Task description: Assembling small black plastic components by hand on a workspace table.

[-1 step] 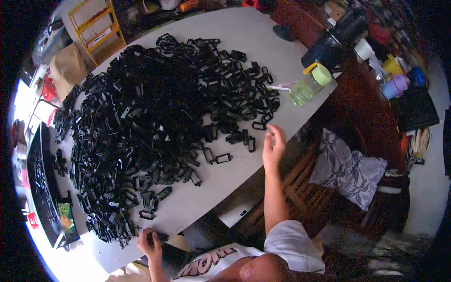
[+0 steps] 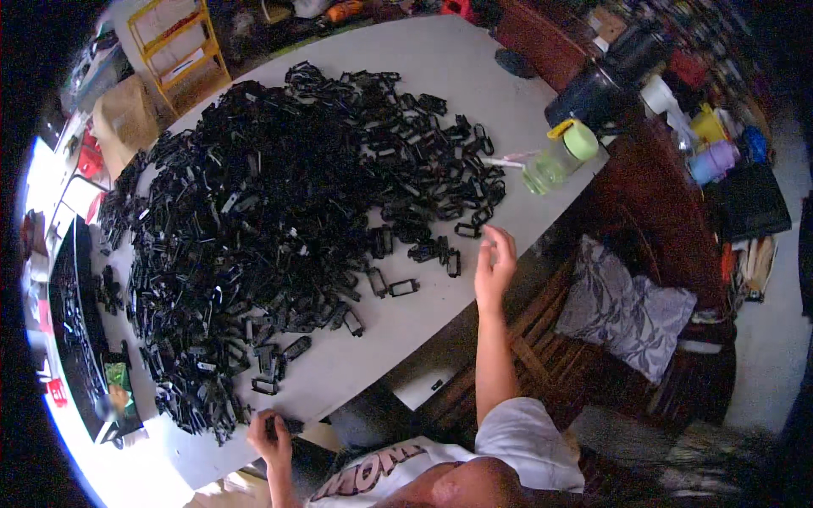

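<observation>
A black frame lies crosswise, just ahead-left of the nearer right hand — loosely parted, seemingly empty — while the left hand's hold I cannot tell.

Parts heap: black
Tabletop: pale grey-white
Bottle by the right corner: clear pale green
Cap: light green
Loop: yellow
Cushion off the near edge: grey, leafy pattern
Rack beyond the far-left edge: yellow
Shirt: white, dark lettering

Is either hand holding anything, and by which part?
The right hand appears to hold nothing; whether the left hand grips the dark piece beside it cannot be told.
</observation>
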A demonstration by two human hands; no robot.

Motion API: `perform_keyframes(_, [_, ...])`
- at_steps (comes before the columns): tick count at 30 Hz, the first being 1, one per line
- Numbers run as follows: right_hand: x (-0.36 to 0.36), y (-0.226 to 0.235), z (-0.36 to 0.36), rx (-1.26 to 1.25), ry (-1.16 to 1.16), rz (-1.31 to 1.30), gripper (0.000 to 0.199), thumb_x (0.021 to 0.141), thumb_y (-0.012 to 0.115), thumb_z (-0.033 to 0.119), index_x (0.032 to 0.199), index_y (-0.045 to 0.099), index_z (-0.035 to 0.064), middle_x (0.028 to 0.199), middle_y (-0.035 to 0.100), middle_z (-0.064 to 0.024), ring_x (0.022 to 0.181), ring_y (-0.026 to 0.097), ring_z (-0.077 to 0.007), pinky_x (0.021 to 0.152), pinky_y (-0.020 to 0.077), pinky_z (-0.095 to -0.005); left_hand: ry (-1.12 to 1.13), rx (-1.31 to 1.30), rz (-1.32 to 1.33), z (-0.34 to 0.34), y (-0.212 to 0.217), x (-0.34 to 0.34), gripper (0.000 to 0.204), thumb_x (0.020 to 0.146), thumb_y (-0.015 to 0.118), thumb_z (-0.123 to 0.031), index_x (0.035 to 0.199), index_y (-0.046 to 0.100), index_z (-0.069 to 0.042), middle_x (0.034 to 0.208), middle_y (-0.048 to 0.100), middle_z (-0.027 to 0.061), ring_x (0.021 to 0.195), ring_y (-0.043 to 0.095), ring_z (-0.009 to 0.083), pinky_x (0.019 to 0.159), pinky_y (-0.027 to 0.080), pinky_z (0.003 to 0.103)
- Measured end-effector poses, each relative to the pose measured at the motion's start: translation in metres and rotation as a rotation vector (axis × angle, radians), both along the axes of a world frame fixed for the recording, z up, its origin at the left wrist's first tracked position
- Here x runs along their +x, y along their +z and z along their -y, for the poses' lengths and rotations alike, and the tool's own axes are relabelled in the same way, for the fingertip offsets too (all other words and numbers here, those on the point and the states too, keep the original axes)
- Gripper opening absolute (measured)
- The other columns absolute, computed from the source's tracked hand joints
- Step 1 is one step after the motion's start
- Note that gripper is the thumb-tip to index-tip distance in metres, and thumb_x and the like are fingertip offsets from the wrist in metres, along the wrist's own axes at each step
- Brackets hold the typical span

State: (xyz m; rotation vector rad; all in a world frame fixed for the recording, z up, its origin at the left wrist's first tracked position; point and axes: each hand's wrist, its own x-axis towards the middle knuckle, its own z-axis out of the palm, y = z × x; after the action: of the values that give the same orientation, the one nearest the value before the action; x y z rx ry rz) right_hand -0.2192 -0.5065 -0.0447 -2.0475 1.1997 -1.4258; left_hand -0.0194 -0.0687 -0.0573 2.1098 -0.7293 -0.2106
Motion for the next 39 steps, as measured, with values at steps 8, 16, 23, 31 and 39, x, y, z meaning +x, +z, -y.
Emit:
perform_keyframes(8, [0.037, 0.035, 0.057, -0.093, 0.102, -0.203, 0.021, 0.083, 0.053, 0.006, 0.102, 0.061, 0.0032, 0.104, 0.059, -0.0102, 0.096, 0.054, -0.0266, 0.085, 0.0425, -0.0358, 0.105, 0.001, 0.003, 0.002, -0.008, -0.005, 0.007, 0.074, 0.056, -0.006, 0.079, 0.056, -0.001, 0.066, 0.054, 0.014, 0.058, 0.052, 0.0305, 0.054, 0.041, 0.037])
perform_keyframes(16, [0.106, 0.045, 0.089, -0.227, 0.589, -0.519, 0.029, 0.078, 0.06, 0.007, 0.107, 0.063, 0.0106, 0.118, 0.054, -0.0132, 0.111, 0.047, -0.0328, 0.092, 0.0397, -0.0413, 0.078, 0.141, 0.282, 0.01, 0.01, -0.011, 0.008, 0.075, 0.057, -0.007, 0.078, 0.055, 0.0, 0.067, 0.055, 0.0152, 0.058, 0.053, 0.0337, 0.052, 0.04, 0.038])
perform_keyframes(23, [0.089, 0.041, 0.144, -0.062, 0.418, -0.508, 0.021, 0.079, 0.058, 0.005, 0.1, 0.062, 0.0052, 0.112, 0.056, -0.0163, 0.106, 0.052, -0.0333, 0.091, 0.041, -0.0394, 0.135, 0.108, -0.016, -0.029, -0.021, 0.002, 0.009, 0.076, 0.055, -0.008, 0.081, 0.055, -0.001, 0.071, 0.055, 0.0152, 0.063, 0.054, 0.0341, 0.056, 0.04, 0.04])
perform_keyframes(31, [0.118, 0.061, 0.179, -0.057, 0.434, -0.305, 0.017, 0.081, 0.056, 0.004, 0.096, 0.063, 0.0025, 0.1, 0.061, -0.0124, 0.092, 0.059, -0.0283, 0.078, 0.0471, -0.0332, 0.071, 0.214, 0.306, -0.004, 0.017, 0.002, 0.01, 0.079, 0.052, -0.009, 0.083, 0.055, 0.0, 0.074, 0.055, 0.0162, 0.067, 0.053, 0.0359, 0.059, 0.04, 0.042])
perform_keyframes(39, [0.203, 0.075, 0.163, -0.092, 0.802, -0.573, 0.031, 0.082, 0.054, 0.006, 0.11, 0.062, 0.0141, 0.131, 0.047, -0.012, 0.12, 0.043, -0.0305, 0.102, 0.0327, -0.0412, 0.066, 0.212, 0.32, 0.003, 0.024, 0.002, 0.011, 0.08, 0.051, -0.009, 0.083, 0.054, 0.001, 0.075, 0.054, 0.0167, 0.069, 0.052, 0.0372, 0.06, 0.04, 0.042])
